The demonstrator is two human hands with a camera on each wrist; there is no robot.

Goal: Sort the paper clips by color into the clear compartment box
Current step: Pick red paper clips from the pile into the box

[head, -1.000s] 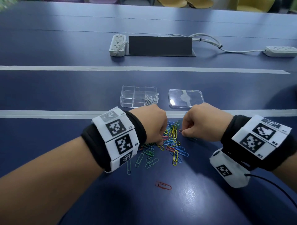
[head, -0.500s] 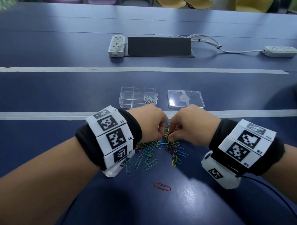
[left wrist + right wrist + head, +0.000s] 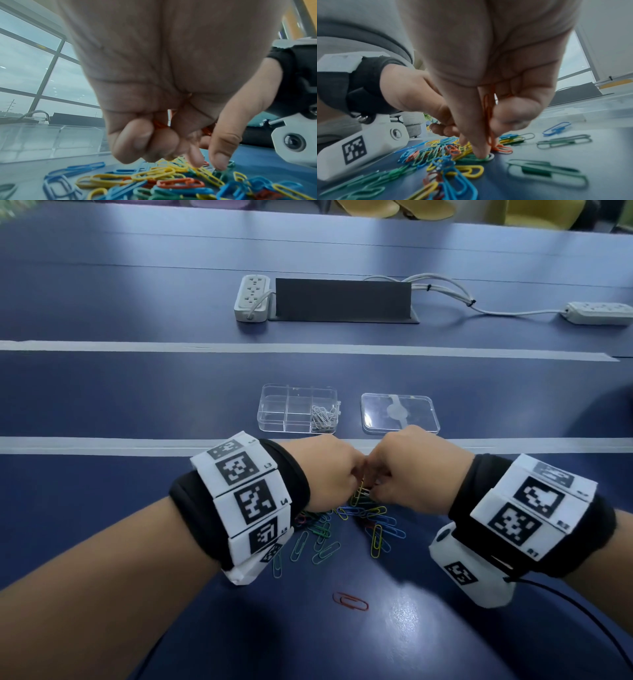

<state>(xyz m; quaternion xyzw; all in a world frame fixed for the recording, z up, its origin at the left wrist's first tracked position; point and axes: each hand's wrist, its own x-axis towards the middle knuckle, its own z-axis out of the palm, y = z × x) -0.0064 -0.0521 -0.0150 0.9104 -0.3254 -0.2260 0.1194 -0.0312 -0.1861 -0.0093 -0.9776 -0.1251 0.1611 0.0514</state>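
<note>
A heap of coloured paper clips lies on the blue table, partly hidden under both hands. My left hand hovers over the heap with its fingers curled around a few orange-red clips and a silver clip. My right hand meets it knuckle to knuckle and holds orange-red clips against the palm, while one fingertip presses a green clip in the heap. The clear compartment box stands open just beyond, with silver clips in its near right compartment.
The box's clear lid lies flat to the right of the box. One red clip lies alone nearer to me. Far back are a dark cable cover and two white power strips, with white tape lines across the table.
My right hand has moved left and my left hand slightly right, so the two now meet above the middle of the heap. The view has shifted a little.
</note>
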